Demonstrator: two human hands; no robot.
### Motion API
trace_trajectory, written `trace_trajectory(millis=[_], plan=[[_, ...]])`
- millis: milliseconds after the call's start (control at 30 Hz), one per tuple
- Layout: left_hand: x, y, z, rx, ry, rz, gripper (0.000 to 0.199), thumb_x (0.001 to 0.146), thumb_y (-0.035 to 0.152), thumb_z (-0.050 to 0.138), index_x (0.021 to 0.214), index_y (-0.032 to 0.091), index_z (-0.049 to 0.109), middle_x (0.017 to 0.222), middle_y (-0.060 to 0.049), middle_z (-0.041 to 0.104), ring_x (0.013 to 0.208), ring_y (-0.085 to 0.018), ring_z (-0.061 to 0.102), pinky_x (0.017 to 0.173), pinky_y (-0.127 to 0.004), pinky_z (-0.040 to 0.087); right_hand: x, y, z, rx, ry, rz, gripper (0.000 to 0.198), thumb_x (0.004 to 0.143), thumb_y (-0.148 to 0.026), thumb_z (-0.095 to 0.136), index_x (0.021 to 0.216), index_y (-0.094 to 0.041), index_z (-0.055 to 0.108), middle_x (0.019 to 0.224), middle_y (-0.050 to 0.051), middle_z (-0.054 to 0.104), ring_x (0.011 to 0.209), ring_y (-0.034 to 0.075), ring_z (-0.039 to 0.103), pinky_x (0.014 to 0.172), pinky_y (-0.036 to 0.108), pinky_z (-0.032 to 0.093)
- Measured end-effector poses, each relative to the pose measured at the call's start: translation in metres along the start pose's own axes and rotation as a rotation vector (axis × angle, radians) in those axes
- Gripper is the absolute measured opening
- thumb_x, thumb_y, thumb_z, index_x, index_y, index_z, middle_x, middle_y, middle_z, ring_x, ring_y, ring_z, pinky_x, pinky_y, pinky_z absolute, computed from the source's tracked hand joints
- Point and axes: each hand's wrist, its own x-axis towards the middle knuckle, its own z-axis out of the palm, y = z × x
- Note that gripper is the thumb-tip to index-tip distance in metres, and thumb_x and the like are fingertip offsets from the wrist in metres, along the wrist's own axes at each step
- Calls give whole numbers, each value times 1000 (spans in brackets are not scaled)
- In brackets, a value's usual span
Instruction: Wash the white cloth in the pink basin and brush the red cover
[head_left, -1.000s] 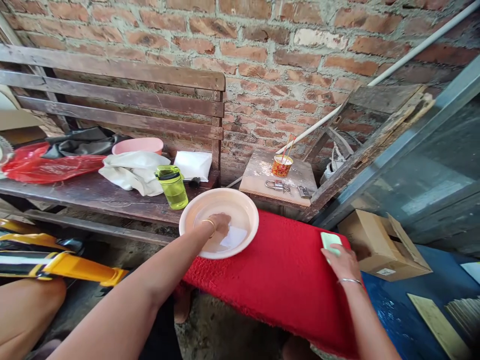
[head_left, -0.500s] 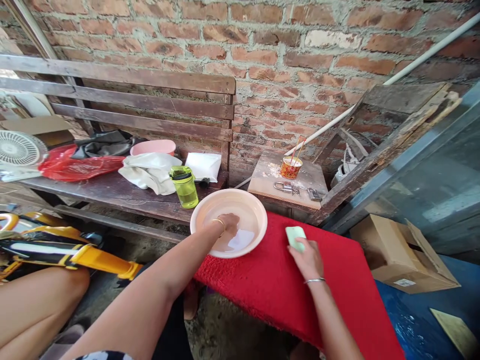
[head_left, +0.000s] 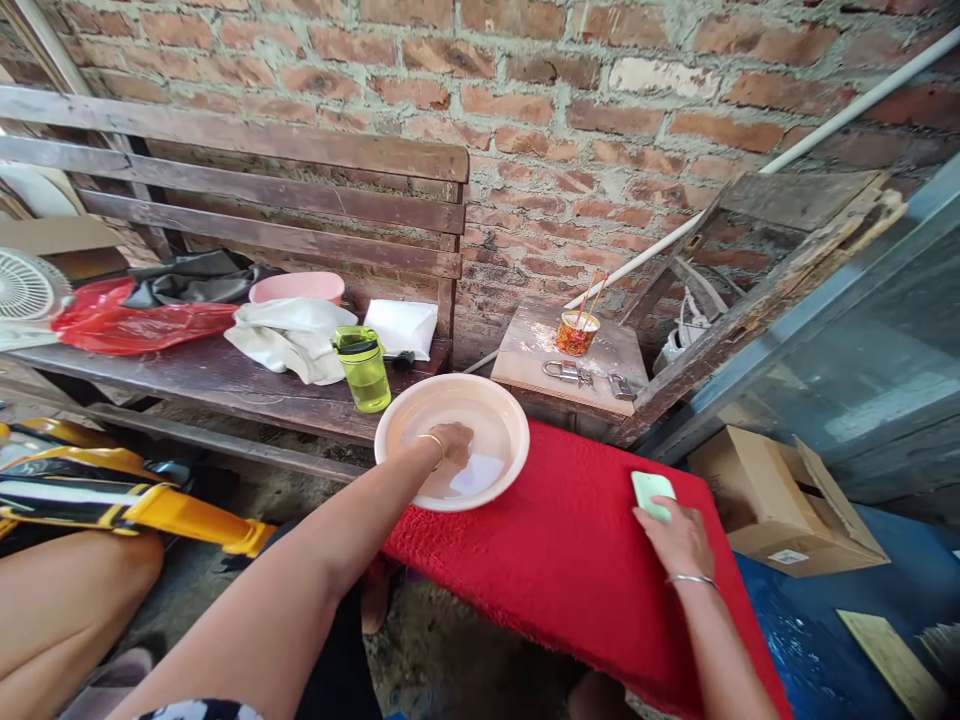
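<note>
My left hand (head_left: 451,442), with a gold bangle at the wrist, reaches into a pale round basin (head_left: 516,465) of water. Its fingers point down and are hidden below the knuckles, so I cannot see what they hold, if anything. My right hand (head_left: 682,540) grips a mint-green rounded block (head_left: 651,492) over the right part of a red fleecy cloth (head_left: 577,550). Whether the block touches the cloth is hard to tell. The basin stands at the cloth's left end, apart from the right hand.
A green bottle (head_left: 365,375) stands on the wooden bench (head_left: 300,408) beside the basin, near a white cloth (head_left: 289,335) and a pink tub (head_left: 300,288). A small table (head_left: 517,365) holds a patterned cup (head_left: 576,335) and padlocks. A cardboard box (head_left: 772,510) is at right.
My right hand has moved right and slightly toward me across the red cloth, still holding the mint-green block. My left hand stays in the basin. The whole view has shifted slightly.
</note>
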Motion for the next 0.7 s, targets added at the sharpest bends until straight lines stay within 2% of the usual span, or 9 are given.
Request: trace_trajectory(millis=[133,200,267,367,467,567,633,700], plan=[[-5,4,-3,-23,-6,-3,60,57,25,87,114,13,72,122,-19,71,101,-35,72,82,-38,60,13,80,-24,-39,29,219,61,83,-62,49,125,-22,68,101,20,68,112,38,63,84,46,50],[-9,6,-5,-36,1,-3,55,58,22,85,111,13,74,114,-17,74,99,-35,72,83,-40,60,11,96,-28,-68,80,303,66,83,-66,46,128,-22,66,105,26,67,113,41,62,78,49,50],[-12,7,-7,-50,12,-5,52,58,21,85,108,14,75,110,-16,75,100,-35,72,85,-41,59,5,88,-23,-47,105,276,67,80,-68,48,126,-24,67,103,26,67,110,42,62,76,50,50],[-15,7,-7,-71,28,-20,52,57,21,87,107,15,75,108,-15,76,99,-36,72,83,-40,59,-15,39,-2,94,82,67,63,77,-68,52,119,-24,69,95,16,67,100,35,64,83,45,51],[-16,6,-6,-80,33,-28,54,57,22,88,108,15,74,111,-16,75,99,-35,72,81,-39,59,-44,-36,25,198,45,-146,52,79,-58,57,117,-24,69,99,10,63,92,27,64,84,37,51],[-16,5,-6,-70,24,-22,60,55,23,89,111,15,73,121,-16,72,103,-34,71,83,-38,58,-74,-104,45,203,-34,-319,38,84,-45,61,115,-26,69,102,7,61,93,22,63,84,31,49],[-16,5,-6,-56,20,-18,67,52,27,91,115,16,70,128,-17,68,107,-34,70,85,-38,57,-87,-132,52,182,-76,-384,34,84,-39,65,115,-26,69,104,6,61,95,21,63,84,29,48],[-18,5,-8,-45,16,-16,72,52,32,92,119,17,68,134,-17,65,110,-34,68,86,-37,56,-91,-142,53,160,-99,-407,34,84,-37,68,116,-26,69,106,6,60,96,20,62,83,28,48]])
